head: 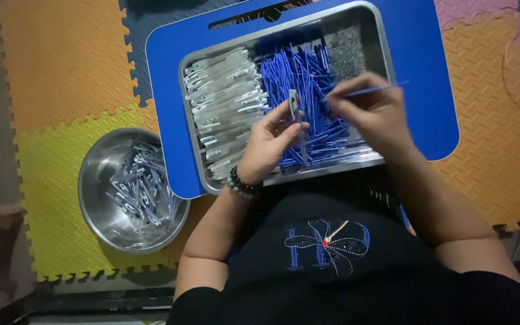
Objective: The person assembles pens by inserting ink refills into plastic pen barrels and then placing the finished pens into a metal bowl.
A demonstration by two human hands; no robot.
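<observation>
My left hand [267, 143] grips a clear pen barrel [294, 105], upright above a metal tray [382, 42]. My right hand [373, 108] pinches a thin blue refill [375, 90] that points to the right, its near end close to the barrel. In the tray, a pile of blue refills [302, 75] fills the middle, clear barrels [224, 96] fill the left part, and a heap of tiny springs [347, 57] lies in the far right corner. A dark bead bracelet [240, 183] circles my left wrist.
The tray rests on a blue lap table [434, 78]. A round steel bowl [94, 192] with several assembled pens [142, 186] stands on the yellow foam mat [49, 180] to my left. Orange mats [61, 54] and pink ones surround it.
</observation>
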